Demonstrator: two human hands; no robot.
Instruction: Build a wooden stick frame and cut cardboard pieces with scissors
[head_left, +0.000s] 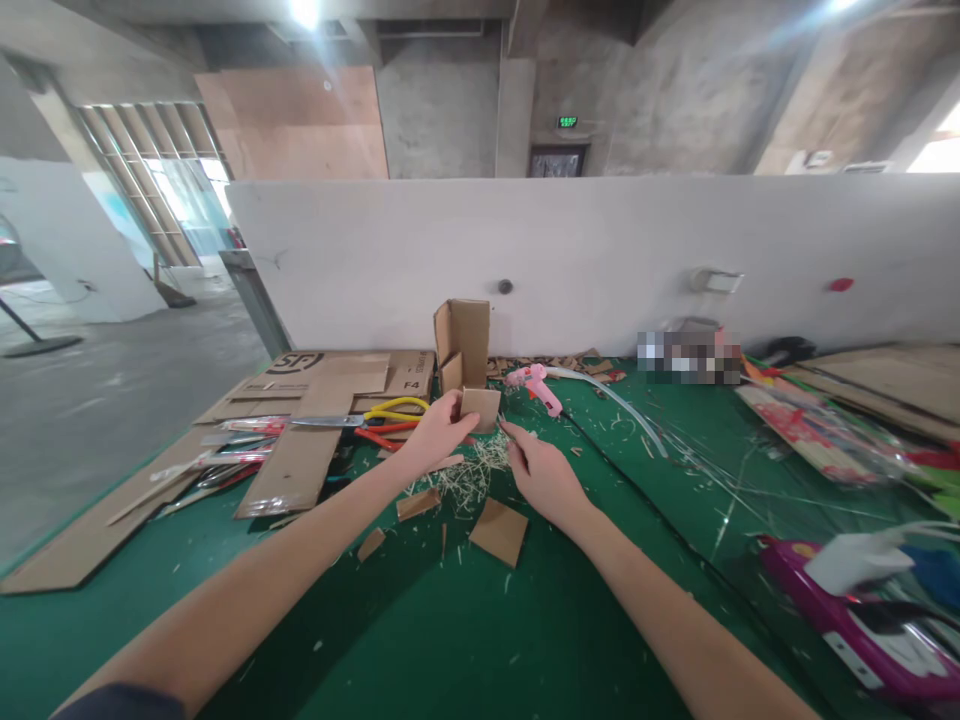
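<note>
My left hand [441,430] grips a small square cardboard piece [482,408] by its left edge, thumb in front. Close to the right edge of that piece, my right hand [541,468] has its fingers pinched together; a thin tip shows at the fingertips, too small to name. Behind my left hand stands a folded cardboard form [471,340], upright against the white wall. Below both hands lies a pile of thin pale shreds [469,480]. Another cardboard square [499,532] rests flat on the green table nearer me, with small scraps [418,504] beside it.
Scissors [375,418] with yellow and red handles lie on cardboard sheets [300,455] at left. A pink glue gun [536,388] with a long clear glue stick is at right, its black cord running forward. A purple power strip [840,620] sits front right. A white wall [600,260] closes the back.
</note>
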